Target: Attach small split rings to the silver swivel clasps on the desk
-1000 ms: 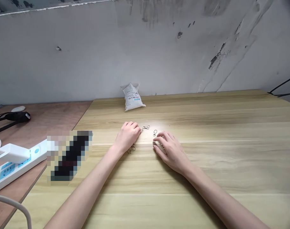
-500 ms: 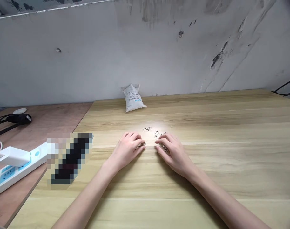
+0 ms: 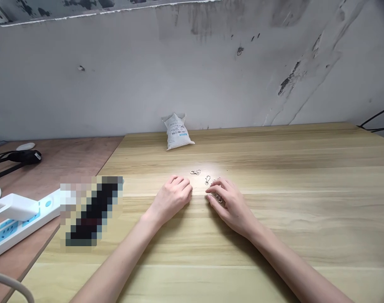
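Noting one change: the left hand (image 3: 171,198) has drawn back from where it covered metal snap clasps (image 3: 218,198), and no clasp now shows beneath its fingers. It lies curled, knuckles up, on the wooden table (image 3: 274,147); whether it encloses a clasp cannot be told. This leaves the clasps nearest it uncovered or unaccounted for.

The right hand (image 3: 231,206) rests with fingers bent down onto a small cluster of the clasps. Contact is evident, but a firm grasp cannot be confirmed. Two further clasps lie separately ahead of the hands, in the narrow gap's line, and neither is touched.

Both hands sit well back from the table's far edge, where a white pouch (image 3: 176,132) stands near the wall (image 3: 192,75). To the left, the table's edge meets a lower plywood bench (image 3: 68,155) carrying a power strip (image 3: 24,223). A pixelated patch (image 3: 91,210) hides part of the table's left side. The table extends well beyond the right hand.
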A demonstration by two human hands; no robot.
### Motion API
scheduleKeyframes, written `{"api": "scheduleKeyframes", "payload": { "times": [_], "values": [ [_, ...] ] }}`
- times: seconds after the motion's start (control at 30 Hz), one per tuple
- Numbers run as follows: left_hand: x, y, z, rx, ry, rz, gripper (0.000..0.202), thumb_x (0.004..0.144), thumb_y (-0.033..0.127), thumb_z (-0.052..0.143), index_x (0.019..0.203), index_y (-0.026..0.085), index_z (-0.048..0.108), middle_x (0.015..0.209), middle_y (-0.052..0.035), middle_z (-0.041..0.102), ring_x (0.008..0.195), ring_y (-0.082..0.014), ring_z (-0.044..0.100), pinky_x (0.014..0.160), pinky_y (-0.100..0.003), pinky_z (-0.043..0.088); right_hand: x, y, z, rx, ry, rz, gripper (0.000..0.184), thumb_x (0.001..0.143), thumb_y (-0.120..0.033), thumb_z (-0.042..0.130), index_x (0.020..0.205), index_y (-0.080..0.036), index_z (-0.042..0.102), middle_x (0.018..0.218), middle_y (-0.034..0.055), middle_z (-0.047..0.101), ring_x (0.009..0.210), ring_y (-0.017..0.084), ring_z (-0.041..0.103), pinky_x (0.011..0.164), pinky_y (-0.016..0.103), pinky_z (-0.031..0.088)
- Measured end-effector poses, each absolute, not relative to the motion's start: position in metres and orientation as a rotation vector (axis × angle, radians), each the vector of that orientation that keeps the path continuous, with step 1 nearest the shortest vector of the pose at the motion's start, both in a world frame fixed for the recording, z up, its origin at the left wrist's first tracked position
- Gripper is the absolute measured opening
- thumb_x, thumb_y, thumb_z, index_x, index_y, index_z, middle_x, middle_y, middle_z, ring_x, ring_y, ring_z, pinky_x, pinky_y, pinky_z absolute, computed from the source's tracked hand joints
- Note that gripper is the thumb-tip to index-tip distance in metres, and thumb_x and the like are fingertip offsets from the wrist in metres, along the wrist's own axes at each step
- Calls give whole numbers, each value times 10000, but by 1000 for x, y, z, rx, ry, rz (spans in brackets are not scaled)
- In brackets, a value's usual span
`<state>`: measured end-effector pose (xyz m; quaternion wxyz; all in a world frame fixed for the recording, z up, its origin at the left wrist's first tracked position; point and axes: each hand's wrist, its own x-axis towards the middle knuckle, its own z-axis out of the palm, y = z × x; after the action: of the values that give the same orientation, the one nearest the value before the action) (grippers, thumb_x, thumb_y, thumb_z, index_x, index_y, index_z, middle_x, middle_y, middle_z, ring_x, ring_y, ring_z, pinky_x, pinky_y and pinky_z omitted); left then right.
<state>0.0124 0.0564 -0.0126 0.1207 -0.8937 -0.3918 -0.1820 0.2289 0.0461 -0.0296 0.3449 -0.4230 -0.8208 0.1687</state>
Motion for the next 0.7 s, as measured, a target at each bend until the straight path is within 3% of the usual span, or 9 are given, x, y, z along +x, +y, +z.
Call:
{"api": "scheduleKeyframes", "payload": {
  "times": [0.13,0.27,0.47,0.7],
  "values": [
    [19,44,-4,-2767,-1417,-1048,81,897,133,533,845,167,584,851,-23,636,825,-159,586,764,-293,450,227,43,-26,-1017,-2077,536,141,937,-236,545,1045,-206,630,993,81,599,938,221,551,823,398,444],
    [29,26,6,-2984,-1732,-1490,95,909,181,547,835,177,606,832,-5,618,794,-124,590,736,-244,462,221,35,-21,-917,-2023,737,193,944,-270,551,1112,-223,634,997,78,600,916,206,553,817,378,451],
    [34,14,7,-2943,-2071,-1755,117,893,248,606,836,183,686,842,-11,695,804,-131,637,768,-244,488,214,26,-20,-888,-1932,932,148,967,-256,509,906,-214,637,860,34,607,835,172,548,784,335,428],
    [31,14,6,-2960,-2202,-1830,132,886,263,625,892,197,739,869,-19,743,819,-137,672,775,-235,520,214,26,-20,-927,-1773,1091,167,965,-313,519,919,-220,651,871,25,651,808,160,573,735,293,432]
  ]
}}
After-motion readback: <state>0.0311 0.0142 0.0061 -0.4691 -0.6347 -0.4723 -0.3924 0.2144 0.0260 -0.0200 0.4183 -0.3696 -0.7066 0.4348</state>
